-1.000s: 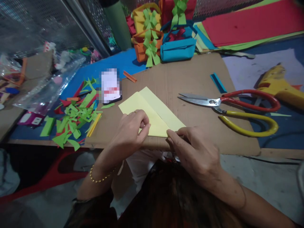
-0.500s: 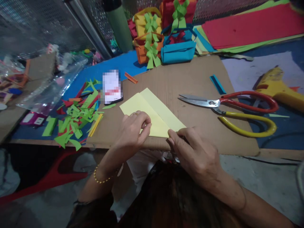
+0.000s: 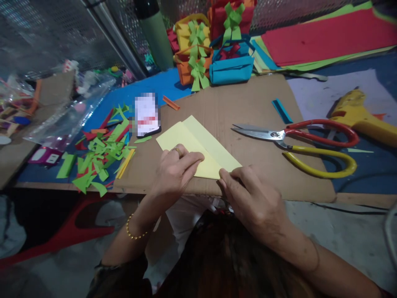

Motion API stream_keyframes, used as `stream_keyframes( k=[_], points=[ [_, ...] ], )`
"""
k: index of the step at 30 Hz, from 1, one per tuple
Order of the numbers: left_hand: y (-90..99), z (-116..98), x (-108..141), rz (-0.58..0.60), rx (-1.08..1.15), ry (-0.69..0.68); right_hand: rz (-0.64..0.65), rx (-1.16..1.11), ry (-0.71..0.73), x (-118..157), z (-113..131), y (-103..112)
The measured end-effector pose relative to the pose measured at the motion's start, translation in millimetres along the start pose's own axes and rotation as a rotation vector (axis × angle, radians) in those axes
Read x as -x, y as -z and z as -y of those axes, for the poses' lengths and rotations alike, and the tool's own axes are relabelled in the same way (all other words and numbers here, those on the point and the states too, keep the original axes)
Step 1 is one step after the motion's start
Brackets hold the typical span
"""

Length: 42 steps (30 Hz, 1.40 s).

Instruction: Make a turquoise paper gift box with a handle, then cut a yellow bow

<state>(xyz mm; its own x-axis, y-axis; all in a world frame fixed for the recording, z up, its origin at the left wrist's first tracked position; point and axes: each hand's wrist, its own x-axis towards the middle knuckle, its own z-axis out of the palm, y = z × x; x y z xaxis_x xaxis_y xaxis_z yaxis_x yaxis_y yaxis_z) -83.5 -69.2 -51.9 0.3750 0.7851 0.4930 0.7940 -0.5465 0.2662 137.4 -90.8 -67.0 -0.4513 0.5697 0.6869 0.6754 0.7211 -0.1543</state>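
Observation:
A pale yellow sheet of paper (image 3: 214,151), folded over diagonally, lies near the front edge of a brown cardboard sheet (image 3: 248,99). My left hand (image 3: 176,169) rests on its lower left part, fingers curled and thumb and forefinger pressed together against the paper. With thumb and forefinger, my right hand (image 3: 254,194) pinches the lower right corner of the folded paper. What lies under both palms is hidden. To the right on the cardboard are scissors (image 3: 276,134) with one red and one yellow handle, their blades slightly apart.
Green and red paper scraps (image 3: 99,155) heap at the left beside a phone (image 3: 146,114). Small paper bags (image 3: 232,66) with bows stand at the back. Coloured sheets (image 3: 325,37) are stacked back right; a yellow glue gun (image 3: 356,111) lies at the right. A bottle (image 3: 155,37) stands behind.
My left forefinger and thumb have slid a little to the right and up across the paper. The right hand keeps its pinch on the corner. The view has shifted slightly.

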Motion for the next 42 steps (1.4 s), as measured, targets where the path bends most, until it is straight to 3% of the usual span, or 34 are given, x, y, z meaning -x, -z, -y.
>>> stream_keyframes(
  k=[8,14,18,26,30,37,42],
  points=[
    [-2.6,-1.1,1.0,-0.078,-0.065,-0.033,0.092,0.008,0.051,-3.5,-1.0,5.9],
    [8.8,-20.3,10.0,0.035,-0.324,-0.06,0.198,0.101,0.113,-1.2,4.6,14.1],
    [6.7,-30.1,26.1,0.099,-0.392,-0.051,0.21,0.141,0.197,-1.0,2.3,15.3],
    [1.1,-7.1,43.7,0.072,-0.366,-0.074,0.306,0.114,0.25,-13.2,-14.4,18.6],
    [8.4,-0.3,48.2,0.116,-0.354,-0.025,0.303,0.138,0.276,-10.0,-14.4,15.9],
    [18.6,4.7,51.4,0.075,-0.353,0.055,0.237,0.143,0.275,-4.8,-15.6,8.4],
    [25.8,-3.1,52.3,-0.072,-0.241,0.216,0.211,0.118,0.279,-5.2,-14.1,4.5]
  ],
)
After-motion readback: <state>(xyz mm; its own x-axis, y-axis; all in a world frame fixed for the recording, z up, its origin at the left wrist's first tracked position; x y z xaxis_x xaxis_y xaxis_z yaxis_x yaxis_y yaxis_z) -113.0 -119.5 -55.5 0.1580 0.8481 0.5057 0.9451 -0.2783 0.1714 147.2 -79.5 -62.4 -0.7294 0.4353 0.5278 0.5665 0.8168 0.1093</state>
